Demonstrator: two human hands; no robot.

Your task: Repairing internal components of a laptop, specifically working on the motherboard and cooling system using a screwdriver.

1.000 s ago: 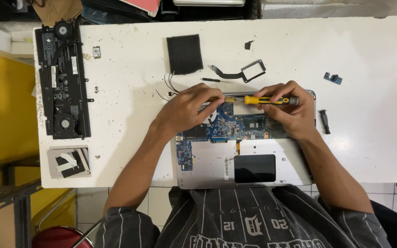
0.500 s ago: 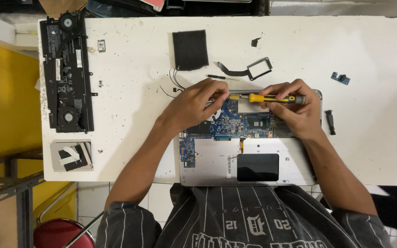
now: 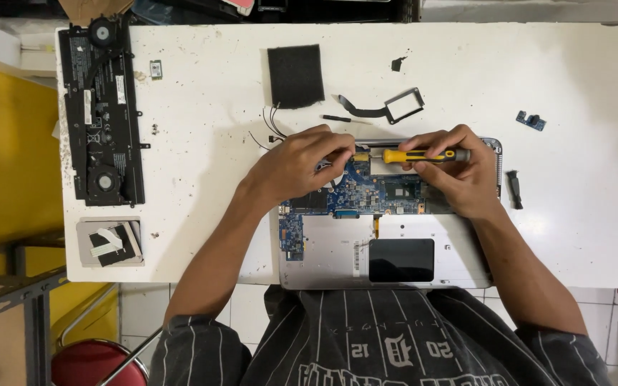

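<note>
Yellow-handled screwdriver point(image 3: 415, 155) lay horizontal, pinched by right hand point(image 3: 459, 171); its tip pointed left toward left hand point(image 3: 298, 166), fingers pressed on blue circuit board point(image 3: 366, 191).

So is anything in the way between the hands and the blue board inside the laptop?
Nothing visible blocks them. The left hand rests on the blue circuit board, and the right hand holds the yellow screwdriver lying sideways just above it; its tip is hidden by the left fingers.
</note>
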